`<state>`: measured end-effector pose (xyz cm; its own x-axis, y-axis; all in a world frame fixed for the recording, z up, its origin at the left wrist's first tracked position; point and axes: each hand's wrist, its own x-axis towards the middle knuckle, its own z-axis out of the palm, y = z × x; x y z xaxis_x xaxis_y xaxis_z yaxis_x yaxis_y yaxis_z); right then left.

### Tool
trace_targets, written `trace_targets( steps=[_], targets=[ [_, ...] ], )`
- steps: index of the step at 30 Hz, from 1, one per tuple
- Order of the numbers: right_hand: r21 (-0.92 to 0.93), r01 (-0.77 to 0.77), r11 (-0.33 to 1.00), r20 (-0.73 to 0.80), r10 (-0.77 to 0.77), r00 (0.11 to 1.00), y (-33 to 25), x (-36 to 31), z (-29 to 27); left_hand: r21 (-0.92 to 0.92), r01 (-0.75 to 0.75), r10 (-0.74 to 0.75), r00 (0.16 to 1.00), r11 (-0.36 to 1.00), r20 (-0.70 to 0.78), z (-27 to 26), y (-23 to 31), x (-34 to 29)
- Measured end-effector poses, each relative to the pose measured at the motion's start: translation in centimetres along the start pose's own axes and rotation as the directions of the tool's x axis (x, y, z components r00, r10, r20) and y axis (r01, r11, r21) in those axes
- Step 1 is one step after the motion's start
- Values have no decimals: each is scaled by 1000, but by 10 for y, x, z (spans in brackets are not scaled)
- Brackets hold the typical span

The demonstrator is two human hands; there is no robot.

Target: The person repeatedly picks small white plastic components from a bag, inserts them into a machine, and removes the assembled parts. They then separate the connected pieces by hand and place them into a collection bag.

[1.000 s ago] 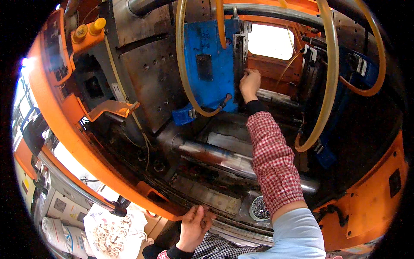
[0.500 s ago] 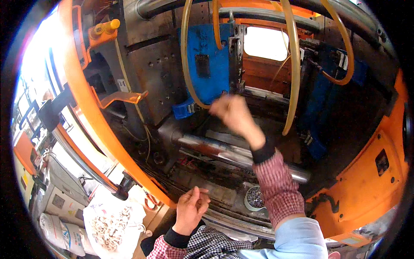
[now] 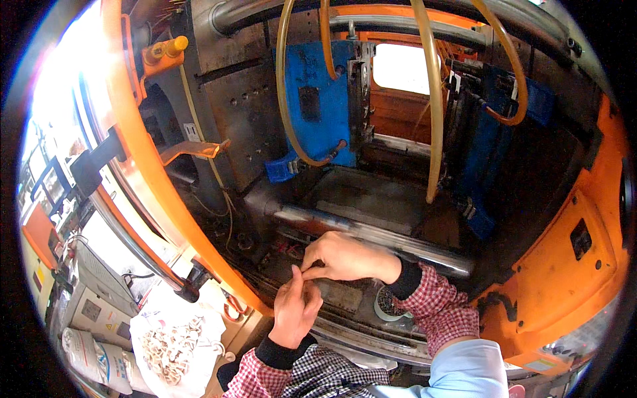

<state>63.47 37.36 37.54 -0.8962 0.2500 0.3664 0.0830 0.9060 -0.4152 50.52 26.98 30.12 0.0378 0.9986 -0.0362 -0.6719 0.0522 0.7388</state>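
My left hand point(image 3: 296, 310) and my right hand point(image 3: 346, 257) meet at the fingertips over the lower ledge of a large machine. The thumb and fingers of each are pinched together. Whatever lies between them, if anything, is too small or hidden to make out. Just below my right wrist stands a pale round tub point(image 3: 380, 312) of small dark metal pieces, partly covered by the checked sleeve. Beyond the hands runs a shiny steel bar point(image 3: 424, 253). Farther back is a blue mould half point(image 3: 328, 99), opposite a second blue mould half point(image 3: 488, 149) on the right.
Yellowish hoses point(image 3: 434, 119) hang between the mould halves. An orange door frame point(image 3: 179, 219) slants along the left, with an orange panel point(image 3: 564, 245) on the right. At the lower left a white bag point(image 3: 149, 338) holds many small pale parts, beside stacked sacks point(image 3: 86, 355).
My right hand has come down and toward me from near the blue mould half, joining my left hand at the fingertips. My left hand has shifted only slightly.
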Motion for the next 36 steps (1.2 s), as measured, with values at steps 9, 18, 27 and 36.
trace_targets(
  steps=[9,18,27,36],
  targets=[
    [-5,-423,906,-1000,8,29,150,39,-116,-36,-29,29,1000,999,-8,-24,-19,-7],
    [229,-597,769,-973,162,-164,269,86,-175,104,153,-133,976,983,-171,-15,-5,-28],
    [90,-611,786,-996,61,-68,279,87,-184,56,165,-156,979,985,-131,-26,-17,-26],
    [35,-589,807,-997,-9,-71,284,88,-180,74,151,-142,982,986,-122,-28,-20,-27]
  ],
)
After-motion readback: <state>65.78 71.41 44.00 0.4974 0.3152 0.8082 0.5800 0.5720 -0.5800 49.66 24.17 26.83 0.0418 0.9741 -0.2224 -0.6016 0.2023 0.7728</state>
